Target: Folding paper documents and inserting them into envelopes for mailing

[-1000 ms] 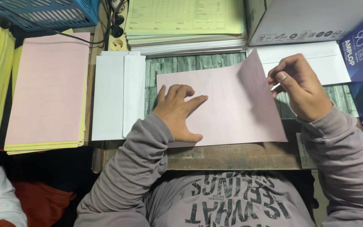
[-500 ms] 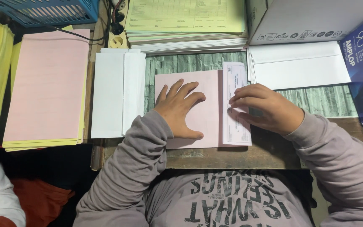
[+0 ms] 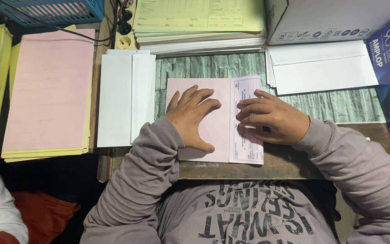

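Your left hand [image 3: 194, 118] lies flat on the pink sheet [image 3: 217, 131], palm down, fingers spread and pointing away from you toward the far right, thumb stretched along the near part of the page. Your right hand [image 3: 271, 119] presses on the folded-over flap [image 3: 247, 151] of that same sheet, fingers held close together and pointing left, their tips touching the printed white underside near the fold line. The pink sheet sits in the middle of the green wood-grain desk [image 3: 339, 106], right in front of your chest, its near edge overhanging the brown desk lip. Folded as it is, the sheet's long axis runs away from you, from the near edge to the far edge of the desk, and the fold crease runs the same way, with the flap lying on the right portion. Just left of your left hand lies a stack of white envelopes [image 3: 125, 97], long axis also running away from you. Farther left rests a pile of pink and yellow paper [image 3: 48, 90]. Beyond your right hand sits another stack of white envelopes [image 3: 323, 68], lying crosswise, and a yellow-topped paper stack [image 3: 199, 20] lies at the far edge.
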